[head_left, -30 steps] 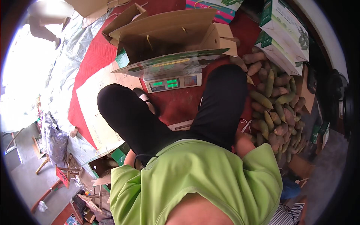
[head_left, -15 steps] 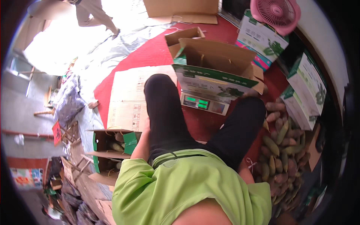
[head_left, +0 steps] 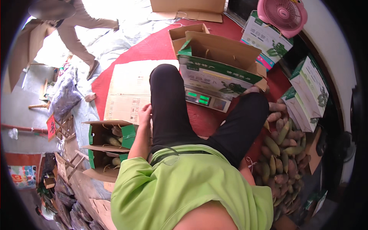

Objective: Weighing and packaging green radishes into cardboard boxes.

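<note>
basically, open box [head_left: 214,78] lies ahead and to the right of left hand [head_left: 145,112], past left knee [head_left: 166,74]. box long axis runs crosswise in front of the person, right end slanting a bit nearer. seems to sit on scale [head_left: 207,100]; lit display pokes out on the near side, between the knees. left fingers loosely curled, nothing seen in them, just beside the thigh and over flat cardboard [head_left: 126,84]; touching or not, can't tell. two side boxes [head_left: 129,136] are near that hand, back and left, tubers [head_left: 112,141] inside. right hand hidden; only right forearm [head_left: 247,174] shows, alongside right thigh [head_left: 245,122], so can't tell if those fingers grip anything. tuber pile [head_left: 283,165] is just right of that forearm, long axes pointing every which way; right arm is clearly the nearer one, left well apart. white cartons [head_left: 312,90] stand past the pile. fan [head_left: 281,13] up top right. another person [head_left: 73,42] upper left, mid-stride.
</note>
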`<state>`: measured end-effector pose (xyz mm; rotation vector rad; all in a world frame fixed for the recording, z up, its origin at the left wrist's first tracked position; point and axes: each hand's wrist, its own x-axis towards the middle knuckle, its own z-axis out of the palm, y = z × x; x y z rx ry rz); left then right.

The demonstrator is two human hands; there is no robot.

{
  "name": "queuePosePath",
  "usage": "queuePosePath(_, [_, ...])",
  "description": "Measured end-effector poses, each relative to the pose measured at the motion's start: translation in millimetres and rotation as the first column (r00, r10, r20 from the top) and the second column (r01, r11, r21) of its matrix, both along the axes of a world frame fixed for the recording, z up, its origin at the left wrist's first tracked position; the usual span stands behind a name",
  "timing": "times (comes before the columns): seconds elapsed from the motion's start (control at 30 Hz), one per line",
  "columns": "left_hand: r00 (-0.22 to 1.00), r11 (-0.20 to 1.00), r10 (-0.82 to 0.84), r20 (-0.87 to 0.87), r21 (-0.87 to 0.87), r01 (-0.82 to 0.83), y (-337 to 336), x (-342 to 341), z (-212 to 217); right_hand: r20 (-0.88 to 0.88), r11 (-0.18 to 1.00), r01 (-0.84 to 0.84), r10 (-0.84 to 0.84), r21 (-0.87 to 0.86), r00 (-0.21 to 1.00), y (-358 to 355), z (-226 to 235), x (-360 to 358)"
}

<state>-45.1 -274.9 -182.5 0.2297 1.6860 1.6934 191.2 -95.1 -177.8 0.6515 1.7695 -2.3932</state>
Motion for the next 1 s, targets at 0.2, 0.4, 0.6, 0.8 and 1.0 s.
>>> queuePosePath(0.2, [0.956,0.977,0.181,-0.233,0.151,-0.148,25,10,88,0.047,0.996,0.085,-0.086,0.019,0.995,-1,-14,26])
queuePosePath(0.4, [0.829,0.960,0.163,-0.535,0.281,-0.007,64,22,168,0.073,0.981,0.185,-0.189,0.061,0.979,13,-14,43])
queuePosePath(0.6, [0.656,0.930,-0.069,-0.751,0.189,0.314,107,53,204,0.159,0.902,0.428,-0.431,0.052,0.888,-6,-37,131])
queuePosePath(0.8, [0.196,0.865,-0.205,-0.959,-0.084,0.495,168,102,225,0.277,0.686,0.727,-0.702,0.015,0.656,-65,-74,240])
queuePosePath(1.0, [-0.181,0.806,-0.310,-0.933,-0.359,0.471,218,128,209,0.336,0.541,0.841,-0.787,-0.026,0.517,-99,-105,277])
